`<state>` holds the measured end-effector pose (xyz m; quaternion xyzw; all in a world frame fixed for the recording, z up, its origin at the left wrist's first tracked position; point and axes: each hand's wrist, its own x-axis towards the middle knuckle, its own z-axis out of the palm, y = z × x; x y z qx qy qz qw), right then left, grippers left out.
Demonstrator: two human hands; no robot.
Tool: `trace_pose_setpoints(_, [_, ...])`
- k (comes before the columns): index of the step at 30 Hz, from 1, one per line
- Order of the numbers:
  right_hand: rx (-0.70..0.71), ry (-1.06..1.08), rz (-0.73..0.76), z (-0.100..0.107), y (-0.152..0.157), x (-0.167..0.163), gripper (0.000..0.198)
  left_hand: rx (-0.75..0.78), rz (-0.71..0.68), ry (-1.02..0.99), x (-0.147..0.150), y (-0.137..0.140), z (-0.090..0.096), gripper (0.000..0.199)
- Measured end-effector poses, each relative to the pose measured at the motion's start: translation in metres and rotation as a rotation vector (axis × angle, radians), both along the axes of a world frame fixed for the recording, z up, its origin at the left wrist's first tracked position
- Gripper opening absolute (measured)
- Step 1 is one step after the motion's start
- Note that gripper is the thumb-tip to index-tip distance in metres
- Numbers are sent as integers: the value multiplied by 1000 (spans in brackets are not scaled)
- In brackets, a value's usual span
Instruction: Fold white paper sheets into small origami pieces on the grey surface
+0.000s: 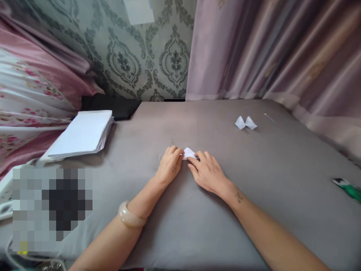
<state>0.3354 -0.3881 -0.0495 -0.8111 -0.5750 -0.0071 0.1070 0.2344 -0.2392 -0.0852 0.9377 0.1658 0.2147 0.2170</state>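
Note:
A small piece of folded white paper [189, 153] lies on the grey cloth surface, with a pointed top edge showing between my two hands. My left hand [170, 162] grips its left end, thumb and fingers pressed together. On the right end, my right hand [208, 171] holds the paper with thumb and fingertips, palm facing down. The fingers cover part of both ends, so the full folded shape is hidden. Farther back on the right sits a folded white paper piece with two pointed halves [246, 123], apart from both hands.
A thick stack of white paper [81, 131] stands at the left, before a black folded item [113, 105]. A thin white stick [269, 117] lies at the back right. A green object [348, 188] is near the right edge. Curtains [239, 49] border the surface.

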Motion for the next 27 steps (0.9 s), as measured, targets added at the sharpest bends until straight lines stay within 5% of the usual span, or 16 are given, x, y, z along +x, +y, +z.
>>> trace_pose_setpoints(3, [-15,-24,11,1,-3,-1,38,-49,-112,24,6,1,-3,20])
trace_pose_setpoints(13, [-61,-67,22,-6,-9,-11,49,-138,-109,55,9,7,0,13])
trace_pose_setpoints(22, [16,2,19,-7,-5,1,37,-255,232,158,26,-2,5,26])
trace_pose_setpoints(27, [140,18,14,-19,-2,8,30,-432,242,85,33,-5,6,17])
